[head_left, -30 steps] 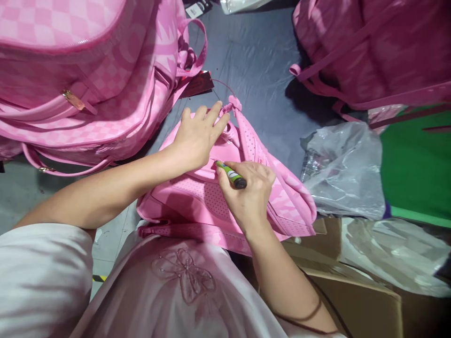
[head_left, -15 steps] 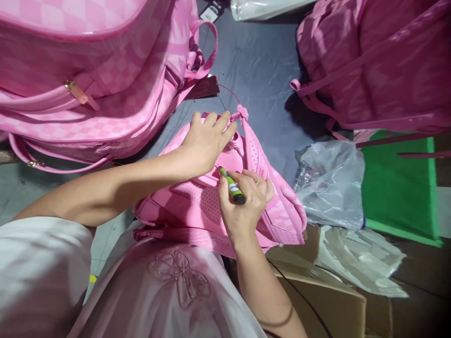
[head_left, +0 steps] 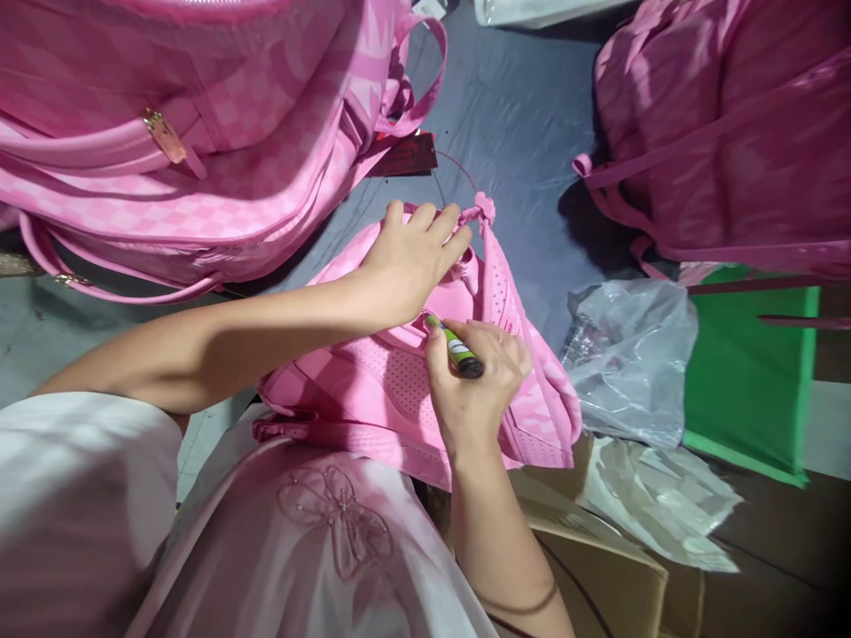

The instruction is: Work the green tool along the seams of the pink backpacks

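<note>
A small pink backpack (head_left: 405,377) with perforated padding and pale camouflage patches lies in front of me against my shirt. My left hand (head_left: 416,257) grips its upper part, the fingers curled over the far edge and the thumb hidden. In my right hand (head_left: 475,377) is a green marker pen (head_left: 458,348) with a black end, pinched between thumb and fingers. Its front end points at the pink fabric just below my left hand; the exact contact is too small to make out. A dark red tag (head_left: 405,157) hangs on a thin cord by the bag's knotted strap.
A large pink checkered backpack (head_left: 232,177) stands at the upper left on the grey-blue table surface (head_left: 505,115). Another pink backpack (head_left: 731,133) is at the upper right. Below it are a clear plastic bag (head_left: 631,363), a green panel (head_left: 751,372) and a cardboard box (head_left: 598,567).
The view has shifted a little, so the bag and both hands appear slightly farther right. The marker pen is still in my right hand, its front end still at the fabric.
</note>
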Motion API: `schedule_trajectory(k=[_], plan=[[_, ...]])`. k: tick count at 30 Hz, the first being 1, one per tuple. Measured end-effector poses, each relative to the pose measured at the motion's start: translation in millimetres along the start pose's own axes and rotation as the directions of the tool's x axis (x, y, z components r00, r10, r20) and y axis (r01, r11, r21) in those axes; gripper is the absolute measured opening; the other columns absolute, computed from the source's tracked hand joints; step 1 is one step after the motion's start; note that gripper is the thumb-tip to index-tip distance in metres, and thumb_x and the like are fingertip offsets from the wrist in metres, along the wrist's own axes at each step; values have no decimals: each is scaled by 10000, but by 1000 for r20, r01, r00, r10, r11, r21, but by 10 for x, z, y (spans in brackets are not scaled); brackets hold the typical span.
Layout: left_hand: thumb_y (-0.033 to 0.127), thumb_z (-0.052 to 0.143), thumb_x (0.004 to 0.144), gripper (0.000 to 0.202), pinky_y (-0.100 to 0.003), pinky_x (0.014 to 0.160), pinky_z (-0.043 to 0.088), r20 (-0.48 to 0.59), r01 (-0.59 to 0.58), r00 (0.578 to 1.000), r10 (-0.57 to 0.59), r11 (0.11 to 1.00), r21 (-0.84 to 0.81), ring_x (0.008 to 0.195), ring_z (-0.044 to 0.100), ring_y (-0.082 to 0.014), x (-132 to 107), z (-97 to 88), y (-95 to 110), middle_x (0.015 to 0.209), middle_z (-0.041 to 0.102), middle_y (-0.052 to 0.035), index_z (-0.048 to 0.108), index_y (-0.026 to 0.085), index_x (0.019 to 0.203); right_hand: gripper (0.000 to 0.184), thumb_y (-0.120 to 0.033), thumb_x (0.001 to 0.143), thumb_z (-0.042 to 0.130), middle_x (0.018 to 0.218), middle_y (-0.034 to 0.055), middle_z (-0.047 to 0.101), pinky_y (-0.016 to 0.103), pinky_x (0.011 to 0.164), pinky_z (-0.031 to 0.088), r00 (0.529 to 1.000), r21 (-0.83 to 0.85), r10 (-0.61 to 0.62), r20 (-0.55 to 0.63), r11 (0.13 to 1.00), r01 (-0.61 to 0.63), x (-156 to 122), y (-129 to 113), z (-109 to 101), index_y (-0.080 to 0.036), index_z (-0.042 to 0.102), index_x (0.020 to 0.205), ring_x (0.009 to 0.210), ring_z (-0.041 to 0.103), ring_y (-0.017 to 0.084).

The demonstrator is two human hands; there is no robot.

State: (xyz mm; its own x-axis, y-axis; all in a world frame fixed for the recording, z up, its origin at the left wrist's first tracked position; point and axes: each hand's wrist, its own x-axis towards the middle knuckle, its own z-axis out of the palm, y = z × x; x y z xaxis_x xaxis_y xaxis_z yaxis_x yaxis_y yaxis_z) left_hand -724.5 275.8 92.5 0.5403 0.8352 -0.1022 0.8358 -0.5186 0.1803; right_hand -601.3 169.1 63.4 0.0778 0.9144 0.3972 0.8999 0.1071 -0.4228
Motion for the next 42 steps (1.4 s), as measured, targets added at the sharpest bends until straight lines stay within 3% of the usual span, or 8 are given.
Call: schedule_trajectory(k=[8, 18, 27, 30, 34, 38, 40, 42], plan=[[328, 582, 923, 737, -536, 1144, 290, -15, -17, 1000, 17, 1000, -8, 1412, 353, -380, 8, 15, -21, 1647, 291, -135, 288, 197, 1587, 130, -310, 902, 673, 874, 65, 763, 500, 936, 440, 999, 51, 14, -51, 999, -11, -30, -12, 62, -205, 749, 912, 915, 702, 293], [507, 668, 862, 878, -560, 1141, 275, 31, -12, 999, 13, 1000, -16, 1399, 346, -398, 4, -58, -12, 1644, 295, -132, 262, 245, 1594, 168, -361, 923, 637, 881, 63, 766, 494, 938, 452, 1000, 21, 17, 2, 1000, -17, 10, 24, 9, -234, 745, 903, 929, 698, 287], [342, 617, 902, 793, -542, 1146, 290, 68, -13, 998, 12, 1000, 13, 1422, 342, -393, -48, -148, 11, 1664, 251, -154, 253, 200, 1592, 166, -350, 922, 633, 908, 53, 784, 487, 978, 425, 999, 105, 27, 37, 994, -31, 12, -6, 12, -231, 746, 904, 911, 710, 268], [347, 621, 893, 817, -550, 1145, 299, 76, -10, 997, 7, 999, 38, 1419, 352, -400, -45, -129, 22, 1662, 258, -156, 232, 212, 1598, 162, -330, 916, 630, 888, 57, 786, 458, 929, 436, 998, 113, 58, 24, 992, -60, 16, 2, 2, -215, 740, 890, 884, 721, 263], [423, 710, 819, 1026, -608, 1163, 266, 98, -57, 994, 50, 996, 65, 1465, 275, -442, 30, -106, -40, 1694, 156, -133, 97, 259, 1626, 146, -289, 904, 648, 864, 65, 784, 405, 832, 443, 999, 149, 33, 14, 988, -35, 20, 23, -7, -184, 747, 887, 853, 731, 254], [503, 805, 709, 1271, -650, 1146, 282, 247, -73, 968, 52, 994, 75, 1520, 93, -500, 31, -247, -159, 1717, -73, -70, -80, 364, 1611, 168, -305, 921, 647, 864, 51, 787, 383, 815, 413, 1000, 154, 11, -18, 988, -8, 5, 50, -57, -179, 749, 877, 849, 737, 238], [498, 803, 709, 1303, -616, 1128, 338, 304, -17, 953, -9, 996, 84, 1511, 115, -511, -67, -328, -193, 1709, -141, -77, -150, 384, 1589, 181, -326, 930, 646, 872, 39, 788, 380, 824, 397, 1000, 171, 12, -18, 985, -9, -11, 61, -81, -185, 749, 880, 854, 737, 229], [441, 766, 753, 1259, -561, 1091, 406, 297, 53, 951, -83, 993, 110, 1469, 238, -496, -212, -357, -203, 1704, -112, -128, -177, 368, 1584, 175, -329, 928, 650, 873, 31, 787, 381, 837, 383, 1000, 187, 9, -8, 982, -7, -28, 64, -87, -193, 750, 881, 854, 735, 224]])
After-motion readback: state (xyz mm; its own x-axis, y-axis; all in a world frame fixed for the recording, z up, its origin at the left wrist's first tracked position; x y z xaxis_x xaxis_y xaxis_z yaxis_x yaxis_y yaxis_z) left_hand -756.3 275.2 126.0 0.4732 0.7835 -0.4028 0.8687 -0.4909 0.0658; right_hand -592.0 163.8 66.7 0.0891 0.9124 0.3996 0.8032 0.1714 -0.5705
